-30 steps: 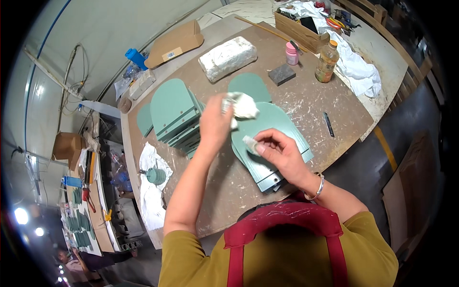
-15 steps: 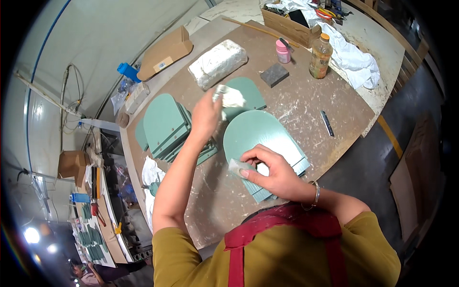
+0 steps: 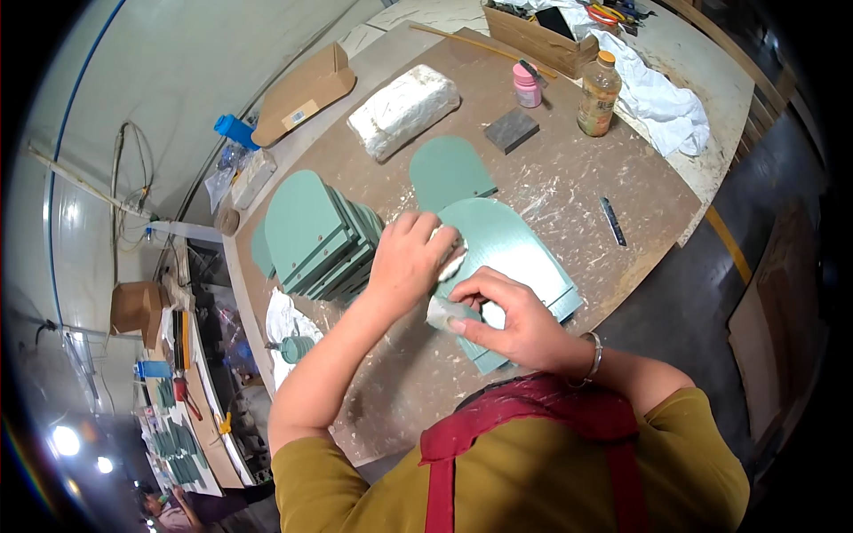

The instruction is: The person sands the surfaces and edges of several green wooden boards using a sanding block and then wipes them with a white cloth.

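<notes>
The left hand (image 3: 404,262) is pressing a white rag (image 3: 451,253) onto the green arched panel (image 3: 506,253) lying flat on the tabletop (image 3: 569,178), near its middle. The right hand (image 3: 515,324) is pinching a second rag (image 3: 442,313) at the panel's near edge. The panel looks stiff and light, best gripped by its edges; the rags are soft and limp. Since half a second ago, the left hand is coming back from the far panel (image 3: 449,169), closing toward the right.

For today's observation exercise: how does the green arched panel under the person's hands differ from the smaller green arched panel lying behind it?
The panel under the hands looks larger; the smaller panel is more compact. The first is partly covered by both hands, left hand and right hand, with white cloth; the second lies untouched and fully visible. Both are green, arch-topped and flat on the table.
</notes>
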A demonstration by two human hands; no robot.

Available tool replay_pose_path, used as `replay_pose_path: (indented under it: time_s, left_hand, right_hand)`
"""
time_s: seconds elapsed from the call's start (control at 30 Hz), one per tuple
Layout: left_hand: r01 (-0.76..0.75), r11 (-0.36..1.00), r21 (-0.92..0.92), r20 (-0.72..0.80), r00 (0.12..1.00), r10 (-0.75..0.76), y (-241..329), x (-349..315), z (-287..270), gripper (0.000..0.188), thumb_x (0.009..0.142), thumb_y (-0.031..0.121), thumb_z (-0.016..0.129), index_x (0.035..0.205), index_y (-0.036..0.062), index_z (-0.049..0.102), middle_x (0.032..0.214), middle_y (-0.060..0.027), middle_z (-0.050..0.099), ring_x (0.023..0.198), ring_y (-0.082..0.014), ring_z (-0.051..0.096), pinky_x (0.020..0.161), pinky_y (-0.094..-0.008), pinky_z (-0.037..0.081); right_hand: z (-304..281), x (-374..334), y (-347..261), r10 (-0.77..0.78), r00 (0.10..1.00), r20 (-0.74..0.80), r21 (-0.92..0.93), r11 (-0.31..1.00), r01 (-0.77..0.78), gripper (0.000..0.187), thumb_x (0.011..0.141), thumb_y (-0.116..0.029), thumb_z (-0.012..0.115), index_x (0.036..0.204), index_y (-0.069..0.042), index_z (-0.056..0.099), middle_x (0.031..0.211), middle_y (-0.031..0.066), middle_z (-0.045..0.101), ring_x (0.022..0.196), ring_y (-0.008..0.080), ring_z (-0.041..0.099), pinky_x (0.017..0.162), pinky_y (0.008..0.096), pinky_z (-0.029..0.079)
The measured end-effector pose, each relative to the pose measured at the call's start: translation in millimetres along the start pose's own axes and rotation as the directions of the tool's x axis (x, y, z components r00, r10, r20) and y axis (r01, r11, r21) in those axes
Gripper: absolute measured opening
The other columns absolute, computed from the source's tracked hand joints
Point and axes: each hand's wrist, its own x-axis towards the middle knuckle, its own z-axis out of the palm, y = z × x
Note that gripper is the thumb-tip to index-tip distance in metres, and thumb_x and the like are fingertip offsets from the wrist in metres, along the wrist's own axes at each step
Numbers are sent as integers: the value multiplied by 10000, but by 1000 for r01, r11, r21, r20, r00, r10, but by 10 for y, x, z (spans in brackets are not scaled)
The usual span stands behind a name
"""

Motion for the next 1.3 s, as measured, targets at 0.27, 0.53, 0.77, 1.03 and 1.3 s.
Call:
replay_pose_path:
  time_s: [0.27,0.53,0.77,1.03,1.3]
  left_hand:
    - [479,654,-586,116,848,-517,-496,288,-26,254,929,220,651,1103,35,637,1034,-172,657,1016,-370,611,901,-412,475]
    - [328,890,-317,370,907,-202,-472,697,281,308,955,288,621,1143,44,614,941,-193,661,876,-413,629,774,-461,496]
    - [-68,951,-301,154,981,119,-165,898,396,263,920,282,654,1021,41,621,985,-165,628,967,-371,600,845,-449,487]
    - [-246,896,-369,144,938,317,-100,950,410,181,922,211,637,1029,65,638,1006,-158,621,974,-371,584,827,-448,467]
    - [-310,775,-550,129,885,446,20,1103,276,191,931,179,627,1087,70,642,1048,-128,620,1040,-337,578,906,-434,459]
  right_hand:
    - [-44,-5,-8,239,971,29,510,831,-220,237,980,-142,658,1153,6,594,985,-6,576,901,60,531,813,237,473]
    - [2,-19,42,167,984,65,426,887,-179,220,963,-114,664,1119,28,600,962,29,576,877,86,565,805,257,493]
    - [-52,-17,74,125,989,77,302,942,-143,243,955,-176,679,1103,4,610,986,60,588,868,117,564,817,280,482]
    - [-118,-3,-7,126,984,129,192,970,-149,240,962,-101,663,1157,21,595,1021,54,573,934,101,548,867,264,471]
    - [-60,-5,45,26,999,25,143,989,-29,261,915,-176,708,1071,4,602,919,78,552,809,164,548,766,291,479]
